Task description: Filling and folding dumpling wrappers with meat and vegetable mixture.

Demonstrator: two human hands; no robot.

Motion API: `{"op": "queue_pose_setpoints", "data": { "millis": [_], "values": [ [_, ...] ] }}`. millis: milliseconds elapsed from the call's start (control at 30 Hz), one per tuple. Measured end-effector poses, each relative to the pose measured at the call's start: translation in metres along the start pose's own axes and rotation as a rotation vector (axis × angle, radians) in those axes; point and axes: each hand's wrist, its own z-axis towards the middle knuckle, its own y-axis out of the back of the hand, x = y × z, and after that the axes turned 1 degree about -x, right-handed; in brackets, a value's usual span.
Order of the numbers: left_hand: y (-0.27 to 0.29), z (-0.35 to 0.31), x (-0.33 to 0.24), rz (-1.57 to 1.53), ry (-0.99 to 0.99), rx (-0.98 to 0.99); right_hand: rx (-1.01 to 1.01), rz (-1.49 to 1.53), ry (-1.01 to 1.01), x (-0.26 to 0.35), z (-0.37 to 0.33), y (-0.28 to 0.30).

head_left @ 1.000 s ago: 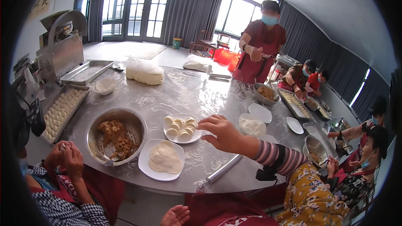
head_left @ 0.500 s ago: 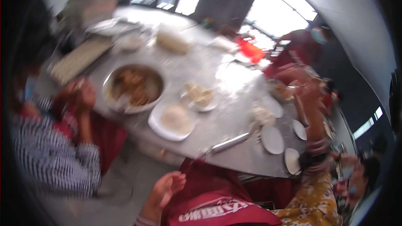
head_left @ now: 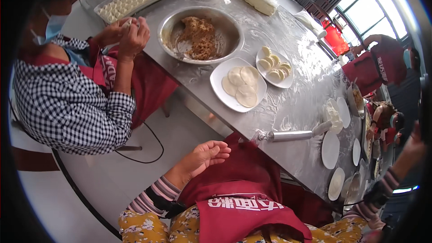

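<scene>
left hand [head_left: 203, 154] resting open, palm up, fingers loosely curled over a red apron [head_left: 245, 175], right hand at the far right edge too blurred to tell, rolling pin [head_left: 292, 135] on the steel table [head_left: 297, 94] just beyond, white plate [head_left: 225, 96] of dough rounds [head_left: 240, 85], metal bowl [head_left: 234, 31] of filling, co-worker's hands [head_left: 128, 33] pinching a dumpling

One metal bowl [head_left: 201, 34], one rolling pin [head_left: 292, 135] and four wrappers [head_left: 240, 85] (on one plate [head_left: 223, 96]).

The single head view is looking steeply down from above, tilted leftward, taking in the near table [head_left: 288, 103] edge and lap closely.
</scene>
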Motion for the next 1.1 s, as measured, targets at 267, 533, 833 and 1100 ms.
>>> {"op": "queue_pose_setpoints", "data": {
  "millis": [267, 533, 833, 1100],
  "values": [
    [-0.025, 0.03, 0.011, 0.059, -0.002, 0.04, 1.01, 0.534, -0.371, 0.114, -0.172, -0.31],
    [-0.013, 0.012, 0.017, 0.12, 0.032, -0.127, 0.794, 0.283, -0.152, 0.12, -0.199, -0.451],
    [-0.019, 0.013, -0.009, 0.143, -0.018, -0.132, 0.963, -0.14, -0.116, 0.137, -0.183, -0.492],
    [-0.04, 0.052, -0.063, 0.157, -0.191, -0.067, 0.649, 0.168, 0.108, 0.133, -0.185, -0.467]
  ]
}}
